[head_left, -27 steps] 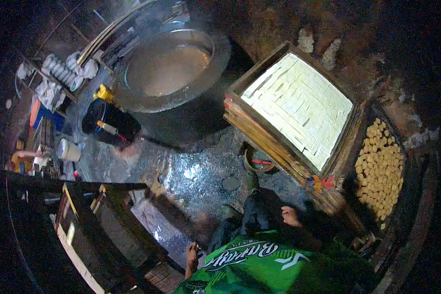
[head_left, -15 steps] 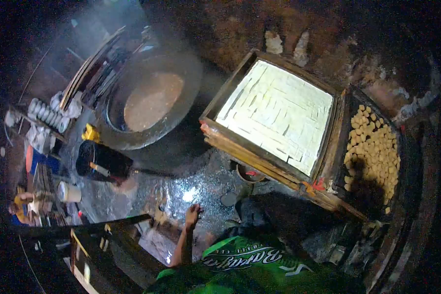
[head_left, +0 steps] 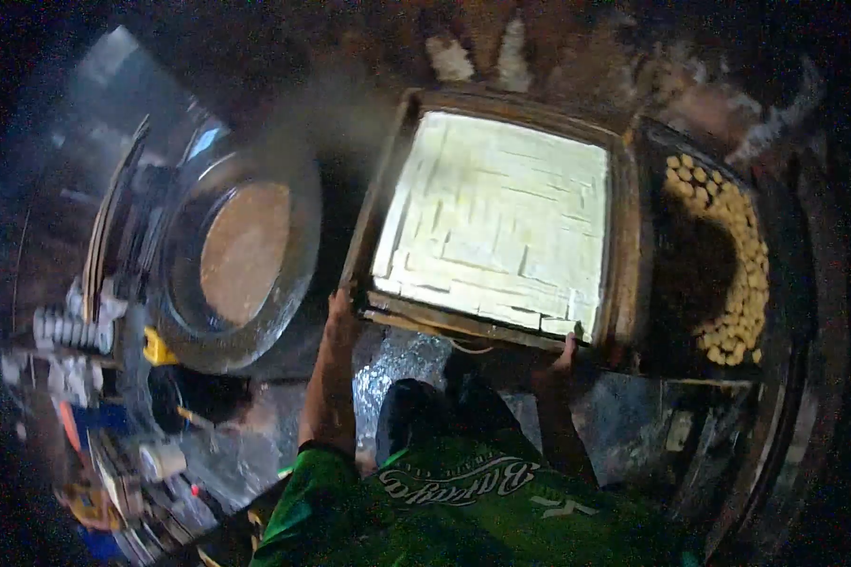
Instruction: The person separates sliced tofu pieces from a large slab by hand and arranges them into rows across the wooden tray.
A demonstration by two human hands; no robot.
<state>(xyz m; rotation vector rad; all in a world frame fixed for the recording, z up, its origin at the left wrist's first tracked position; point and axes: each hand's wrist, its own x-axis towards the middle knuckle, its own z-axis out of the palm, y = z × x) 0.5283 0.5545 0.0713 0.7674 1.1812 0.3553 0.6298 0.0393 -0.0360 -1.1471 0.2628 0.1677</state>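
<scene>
A square wooden frame (head_left: 622,246) holds a layer of pale, cut blocks (head_left: 501,208). At its near left corner, my left hand (head_left: 343,304) is closed round the wood. My right hand (head_left: 563,357) grips the near edge close to the right corner, its thumb up on the rim beside the blocks. The undersides of the frame and most of the fingers are hidden.
Left of the frame stands a large round vat (head_left: 303,283) with brown liquid (head_left: 246,250). On the right, a dark tray holds many small tan pieces (head_left: 752,274). A white bucket (head_left: 164,461) and a dark bucket (head_left: 170,402) are at the lower left.
Both hands have come up to the near side of the wooden frame and taken hold of it. The view has turned, so the frame appears squarer and the vat farther left.
</scene>
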